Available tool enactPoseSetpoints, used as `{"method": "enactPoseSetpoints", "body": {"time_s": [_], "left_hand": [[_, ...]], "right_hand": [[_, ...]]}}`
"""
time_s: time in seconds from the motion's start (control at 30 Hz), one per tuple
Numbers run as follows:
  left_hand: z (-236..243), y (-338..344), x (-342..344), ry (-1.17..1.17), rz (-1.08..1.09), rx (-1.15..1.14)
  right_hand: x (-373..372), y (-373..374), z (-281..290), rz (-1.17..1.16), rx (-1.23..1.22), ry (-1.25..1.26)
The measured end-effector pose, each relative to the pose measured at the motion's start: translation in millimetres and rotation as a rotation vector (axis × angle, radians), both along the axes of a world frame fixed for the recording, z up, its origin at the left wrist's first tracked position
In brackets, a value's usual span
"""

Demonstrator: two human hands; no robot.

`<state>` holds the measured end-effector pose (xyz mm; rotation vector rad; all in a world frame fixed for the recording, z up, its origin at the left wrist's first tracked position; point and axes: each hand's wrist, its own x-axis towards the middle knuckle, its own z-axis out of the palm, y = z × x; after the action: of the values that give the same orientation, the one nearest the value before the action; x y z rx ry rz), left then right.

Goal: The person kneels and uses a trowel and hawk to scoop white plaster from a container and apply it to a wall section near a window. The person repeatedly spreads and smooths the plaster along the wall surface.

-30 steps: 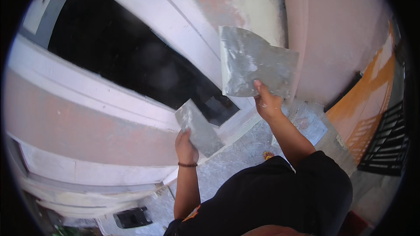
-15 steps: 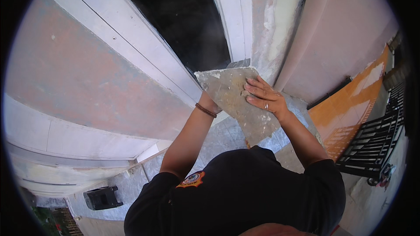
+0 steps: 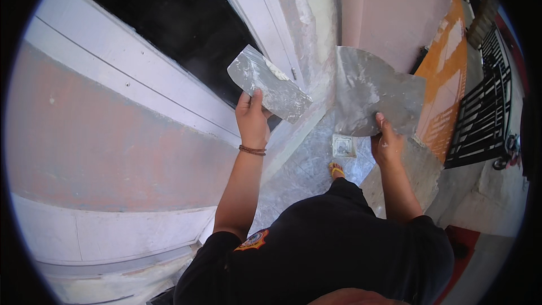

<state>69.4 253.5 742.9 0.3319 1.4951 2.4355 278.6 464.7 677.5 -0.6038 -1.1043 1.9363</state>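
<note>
My left hand (image 3: 251, 118), a beaded bracelet at its wrist, grips a narrow grey flat sheet (image 3: 268, 85) with white paste along its upper edge, tilted in front of the dark pane (image 3: 158, 17) in its white frame. On the right, my right hand (image 3: 388, 144) holds a larger grey sheet (image 3: 377, 85) with a curved top edge and pale smears, thumb on its face. The two sheets are apart. Below them a square, paste-smeared container (image 3: 343, 146) stands on the grey tiled floor (image 3: 299, 169), near my foot in a yellow sandal (image 3: 336, 170).
Pink patchy wall (image 3: 96, 135) runs along the left, and a plain pink wall (image 3: 401, 11) rises at the upper right, beside a white-patched corner. An orange wall (image 3: 437, 96) and a black railing (image 3: 480, 113) stand right. A red surface (image 3: 454, 268) shows at lower right.
The sheets were overlapped half a second ago, my right fingers lying across one. Now they are apart: left sheet raised before the pane, right sheet out to the right, thumb on its face.
</note>
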Motion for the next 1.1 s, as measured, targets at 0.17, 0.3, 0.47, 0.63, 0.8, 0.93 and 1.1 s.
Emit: {"method": "enactPoseSetpoints", "body": {"time_s": [0.17,0.3,0.47,0.63,0.8,0.93,1.1], "left_hand": [[12,34,15,0.211,-0.077,-0.148],[26,58,18,0.644,-0.037,-0.634],[23,76,4,0.955,-0.202,-0.919],[-40,44,-16,0.742,-0.408,-1.244],[-119,-27,-36,0.399,-0.378,-1.435],[-153,-54,-19,0.487,-0.394,-1.399],[-160,-60,-17,0.361,-0.531,-1.498]], "right_hand": [[-33,-38,11,0.027,-0.143,0.141],[-65,-27,13,0.106,-0.335,0.292],[-105,15,-25,0.307,-0.669,0.456],[-117,45,-111,0.324,-0.898,0.512],[-136,48,-191,0.243,-0.97,0.431],[-156,50,-228,0.193,-0.941,0.506],[-204,50,-261,0.04,-0.878,0.381]]}}
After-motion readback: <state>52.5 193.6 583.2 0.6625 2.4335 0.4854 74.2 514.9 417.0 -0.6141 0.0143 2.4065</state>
